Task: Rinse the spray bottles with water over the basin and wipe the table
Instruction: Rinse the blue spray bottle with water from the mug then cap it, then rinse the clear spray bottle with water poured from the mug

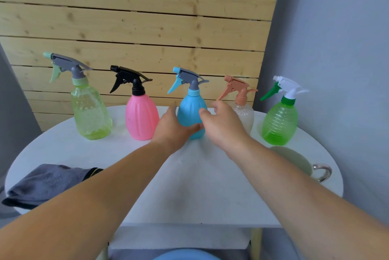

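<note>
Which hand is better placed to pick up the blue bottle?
Left. The left hand wraps the lower body of the blue bottle, thumb across its front; the right hand is only near its shoulder, fingers loosely curled.

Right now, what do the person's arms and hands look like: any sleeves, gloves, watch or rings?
The left forearm and right forearm are bare for their whole visible length: no sleeve or cuff enters the frame. The left hand and right hand are ungloved. No watch, bracelet or ring shows, though the fingers are slightly blurred.
</note>
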### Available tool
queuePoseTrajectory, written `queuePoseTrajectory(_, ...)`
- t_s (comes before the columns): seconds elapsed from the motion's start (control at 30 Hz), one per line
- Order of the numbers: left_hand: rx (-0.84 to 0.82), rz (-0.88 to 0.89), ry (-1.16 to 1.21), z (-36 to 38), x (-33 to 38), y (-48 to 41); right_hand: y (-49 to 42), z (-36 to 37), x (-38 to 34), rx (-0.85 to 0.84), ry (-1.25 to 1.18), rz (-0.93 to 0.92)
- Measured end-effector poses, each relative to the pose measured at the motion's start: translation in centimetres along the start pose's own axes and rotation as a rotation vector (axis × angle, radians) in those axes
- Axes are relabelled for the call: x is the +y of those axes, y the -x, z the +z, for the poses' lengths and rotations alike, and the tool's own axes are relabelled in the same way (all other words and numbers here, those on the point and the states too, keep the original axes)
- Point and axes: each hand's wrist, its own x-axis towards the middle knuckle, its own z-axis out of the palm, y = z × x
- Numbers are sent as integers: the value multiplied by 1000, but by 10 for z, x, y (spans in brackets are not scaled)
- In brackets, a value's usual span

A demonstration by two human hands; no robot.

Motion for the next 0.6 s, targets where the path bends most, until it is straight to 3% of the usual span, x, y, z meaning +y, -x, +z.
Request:
queuePoseTrajectory(0.17, 163, 19, -19, 1, 7, 19, -5, -46, -6, 304, 132, -281)
queuePoseTrajectory(0.27, 129, 109, -23, 11, 17, 31, -29, -73, -8, 397, 428, -421)
queuePoseTrajectory(0.43, -92, 137, 12, 30, 32, 33, -62, -90, -3, 294, 969, -439)
queuePoseTrajectory(0.6, -243, 131, 33, 47, 32, 36, -72, -91, 5, 206, 951, -460)
